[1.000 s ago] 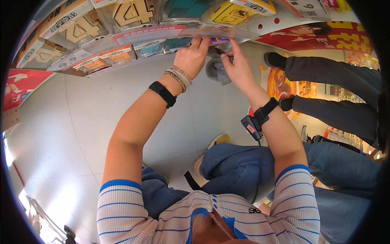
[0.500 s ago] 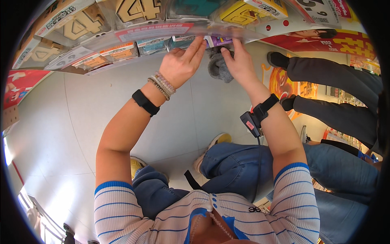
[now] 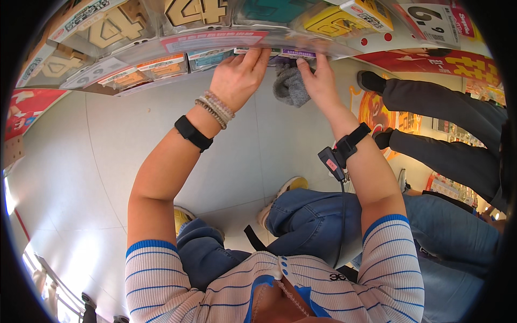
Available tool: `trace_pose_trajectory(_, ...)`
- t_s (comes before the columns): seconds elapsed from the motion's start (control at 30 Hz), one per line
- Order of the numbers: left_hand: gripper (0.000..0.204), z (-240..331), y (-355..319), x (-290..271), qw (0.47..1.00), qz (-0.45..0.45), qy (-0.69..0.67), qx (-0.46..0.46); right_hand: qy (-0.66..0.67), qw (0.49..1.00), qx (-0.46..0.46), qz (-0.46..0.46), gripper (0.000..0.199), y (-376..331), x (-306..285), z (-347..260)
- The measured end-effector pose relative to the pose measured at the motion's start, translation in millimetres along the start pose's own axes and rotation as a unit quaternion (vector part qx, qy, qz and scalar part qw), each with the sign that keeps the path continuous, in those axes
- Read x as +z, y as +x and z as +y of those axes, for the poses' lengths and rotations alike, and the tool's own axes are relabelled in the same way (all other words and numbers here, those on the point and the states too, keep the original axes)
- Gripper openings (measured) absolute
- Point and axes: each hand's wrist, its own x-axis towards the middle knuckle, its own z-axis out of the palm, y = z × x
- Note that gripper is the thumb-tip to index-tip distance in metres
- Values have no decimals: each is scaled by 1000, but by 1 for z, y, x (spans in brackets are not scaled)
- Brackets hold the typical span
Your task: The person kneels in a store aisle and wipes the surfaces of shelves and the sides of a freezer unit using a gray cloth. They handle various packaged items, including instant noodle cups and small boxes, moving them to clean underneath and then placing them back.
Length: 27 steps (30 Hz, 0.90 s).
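At the lower shelf's front, my left hand [image 3: 237,77] reaches up with its index and middle fingers stretched out; the other fingers curl partly out of sight. Its fingertips meet the shelf edge beside flat boxed goods. My right hand [image 3: 321,84] is open a short way to the right, thumb and index finger apart. Between the hands lies a purple package [image 3: 298,53], with the right fingers beside its right end. Whether they touch it cannot be made out. A grey fuzzy cloth-like thing [image 3: 291,86] shows just below the package, near my right thumb.
Above, the upper shelf holds boxed number-shaped items, including a beige one [image 3: 196,11] and a yellow one [image 3: 326,20]. A price card [image 3: 428,24] hangs at the right. Another person's dark-trousered legs [image 3: 436,97] stand to the right; more denim-clad legs [image 3: 452,226] are nearer.
My right hand has shifted slightly to the right and its thumb and index finger have spread a little. My left hand has hardly moved. The shelf has slid slightly rightward in view.
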Motion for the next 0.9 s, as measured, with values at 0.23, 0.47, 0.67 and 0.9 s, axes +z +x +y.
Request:
trace_pose_trajectory(0.23, 46, 1, -4, 0, 1000, 7, -15, 1, 83, 996, 18, -15, 51, 0, 2, 16)
trace_pose_trajectory(0.47, 51, -5, -14, -15, 999, 14, -17, 44, 129, 991, 27, -28, 56, 1, 5, 9)
trace_pose_trajectory(0.67, 47, -26, -31, -31, 995, -5, 95, -6, 176, 981, 58, -66, 58, 1, 2, 4)
trace_pose_trajectory(0.9, 49, -34, -29, -26, 997, 27, 63, -21, 181, 982, 42, -43, 57, 0, 3, 1)
